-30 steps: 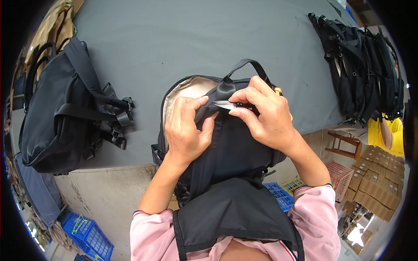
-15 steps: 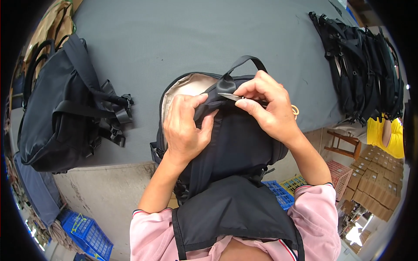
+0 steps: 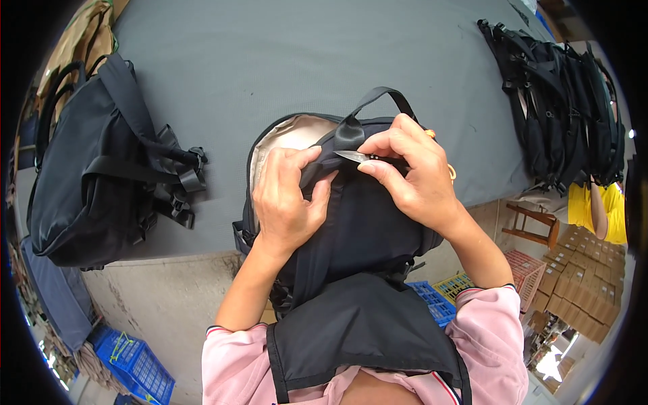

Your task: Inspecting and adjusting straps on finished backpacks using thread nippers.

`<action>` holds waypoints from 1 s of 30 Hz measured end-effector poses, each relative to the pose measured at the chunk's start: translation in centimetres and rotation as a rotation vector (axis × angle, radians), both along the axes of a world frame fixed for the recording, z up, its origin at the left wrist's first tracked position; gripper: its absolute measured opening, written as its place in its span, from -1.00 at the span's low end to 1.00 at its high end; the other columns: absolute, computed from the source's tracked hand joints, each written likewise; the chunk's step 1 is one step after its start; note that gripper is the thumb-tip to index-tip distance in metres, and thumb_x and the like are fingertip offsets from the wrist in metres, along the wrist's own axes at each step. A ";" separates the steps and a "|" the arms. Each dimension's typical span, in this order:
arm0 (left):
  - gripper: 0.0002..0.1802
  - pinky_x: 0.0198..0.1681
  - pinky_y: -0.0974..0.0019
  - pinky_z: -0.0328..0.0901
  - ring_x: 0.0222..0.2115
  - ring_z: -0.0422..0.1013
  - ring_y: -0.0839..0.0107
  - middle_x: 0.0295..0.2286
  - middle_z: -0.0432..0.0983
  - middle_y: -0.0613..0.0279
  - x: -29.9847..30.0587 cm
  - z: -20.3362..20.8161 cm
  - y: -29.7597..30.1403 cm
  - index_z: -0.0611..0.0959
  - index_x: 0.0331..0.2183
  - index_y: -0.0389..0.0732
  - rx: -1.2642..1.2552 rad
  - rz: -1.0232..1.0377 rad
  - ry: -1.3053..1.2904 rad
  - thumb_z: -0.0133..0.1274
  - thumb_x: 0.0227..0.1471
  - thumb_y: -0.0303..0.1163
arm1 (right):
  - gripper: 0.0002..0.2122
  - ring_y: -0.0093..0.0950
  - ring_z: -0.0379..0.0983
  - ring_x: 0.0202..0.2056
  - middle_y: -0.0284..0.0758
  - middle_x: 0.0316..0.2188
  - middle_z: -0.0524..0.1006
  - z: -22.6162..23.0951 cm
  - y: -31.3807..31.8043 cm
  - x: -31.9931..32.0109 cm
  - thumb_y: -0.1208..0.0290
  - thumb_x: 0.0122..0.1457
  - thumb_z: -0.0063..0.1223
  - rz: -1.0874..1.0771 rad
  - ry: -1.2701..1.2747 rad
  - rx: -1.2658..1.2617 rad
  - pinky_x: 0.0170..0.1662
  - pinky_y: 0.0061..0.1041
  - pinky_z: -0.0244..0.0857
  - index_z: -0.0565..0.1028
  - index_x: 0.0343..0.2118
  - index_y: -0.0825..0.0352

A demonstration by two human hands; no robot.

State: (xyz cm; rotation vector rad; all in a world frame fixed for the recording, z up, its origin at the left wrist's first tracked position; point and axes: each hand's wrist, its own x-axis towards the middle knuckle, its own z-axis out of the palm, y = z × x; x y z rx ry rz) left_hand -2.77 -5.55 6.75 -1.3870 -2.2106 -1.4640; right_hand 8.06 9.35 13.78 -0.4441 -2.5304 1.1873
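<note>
A black backpack (image 3: 378,209) lies in front of me at the table's edge, its pale lining (image 3: 290,135) showing through the opened top. My left hand (image 3: 287,199) is closed on the dark fabric along that opening, pinching a fold between thumb and fingers. In my right hand (image 3: 415,169) is a pair of small scissors with pointed metal blades (image 3: 351,156) and orange-yellow finger loops, mostly covered by my fingers. The blade tips point left, at the base of the black carry handle (image 3: 378,96), close to the seam. Whether they touch the fabric I cannot tell.
Another black backpack (image 3: 88,162) with dangling straps and buckles rests at the left of the grey table (image 3: 283,47). Several black bags (image 3: 560,108) are stacked at the right. Crates (image 3: 135,364), cartons (image 3: 580,270), a wooden stool (image 3: 533,226) and a person in yellow (image 3: 614,216) are beyond.
My right hand has shifted slightly down and left, and the scissor tips have dropped a little along the handle base. My left hand stays in place on the fabric.
</note>
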 end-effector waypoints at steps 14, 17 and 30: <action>-0.36 0.06 0.08 0.11 0.00 0.18 0.00 0.01 0.21 -0.07 -1.2 -1.4 -1.5 0.39 0.04 -0.21 -0.263 0.088 -0.157 0.20 -0.12 -0.34 | -0.77 -0.56 0.24 -0.51 -0.40 -0.54 0.30 -1.4 4.1 6.0 0.46 -0.10 0.25 -0.387 -0.318 0.175 -0.43 -0.55 0.19 0.46 -0.36 0.31; -0.40 0.03 0.11 0.08 -0.06 0.20 0.06 -0.06 0.26 -0.02 -0.3 0.3 -3.4 0.43 0.02 -0.22 -0.287 0.137 -0.019 0.19 -0.10 -0.32 | -0.85 -0.60 0.18 -0.59 -0.42 -0.65 0.23 -3.3 3.7 11.3 0.48 -0.03 0.20 -0.431 -0.324 0.027 -0.49 -0.60 0.11 0.44 -0.43 0.35; -0.63 -0.47 0.21 0.19 -0.58 0.27 0.18 -0.65 0.29 0.18 4.7 4.6 -9.9 0.43 -0.61 -0.27 -0.740 -0.307 -0.281 0.30 -0.26 -0.29 | -0.79 -0.69 0.17 -0.52 -0.47 -0.47 0.25 -6.8 -1.5 21.8 0.57 -0.16 0.26 -0.388 -0.260 -0.418 -0.50 -0.65 0.07 0.39 -0.52 0.40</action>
